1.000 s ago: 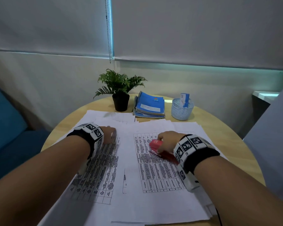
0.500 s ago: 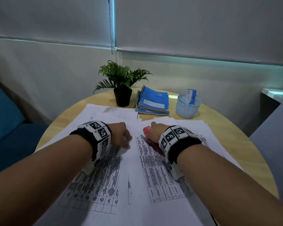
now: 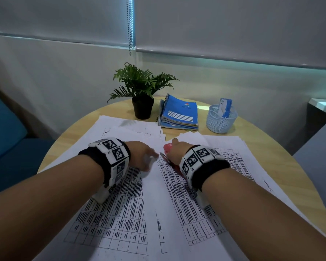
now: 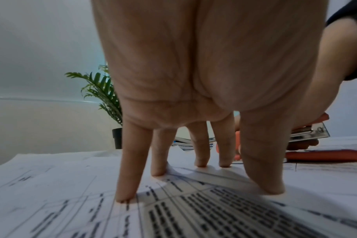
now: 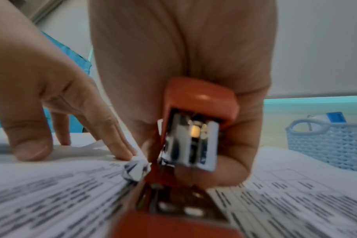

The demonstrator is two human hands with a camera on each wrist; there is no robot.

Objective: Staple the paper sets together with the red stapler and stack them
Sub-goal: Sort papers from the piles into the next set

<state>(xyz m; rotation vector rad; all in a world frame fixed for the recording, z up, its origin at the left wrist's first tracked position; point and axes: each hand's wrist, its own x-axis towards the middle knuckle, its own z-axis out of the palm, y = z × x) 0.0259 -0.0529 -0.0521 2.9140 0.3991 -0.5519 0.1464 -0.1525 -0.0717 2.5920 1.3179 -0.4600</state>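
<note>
Printed paper sets (image 3: 120, 213) cover the round wooden table (image 3: 271, 147). My right hand (image 3: 174, 150) grips the red stapler (image 3: 167, 147), whose mouth stands at the top corner of a paper set (image 5: 137, 169). In the right wrist view the stapler (image 5: 196, 128) is held between thumb and fingers, with its metal magazine showing. My left hand (image 3: 143, 157) presses straight fingertips (image 4: 124, 198) on the printed sheets (image 4: 194, 209) just left of the stapler (image 4: 324, 155).
At the table's far side stand a potted plant (image 3: 142, 95), a stack of blue spiral notebooks (image 3: 180, 114) and a pale blue mesh basket (image 3: 221, 119) with a small box in it. A blue seat (image 3: 6, 138) lies to the left.
My right hand carried the stapler up and left to the top corner of the paper. My left hand shifted right, toward that corner, fingertips down on the sheets.
</note>
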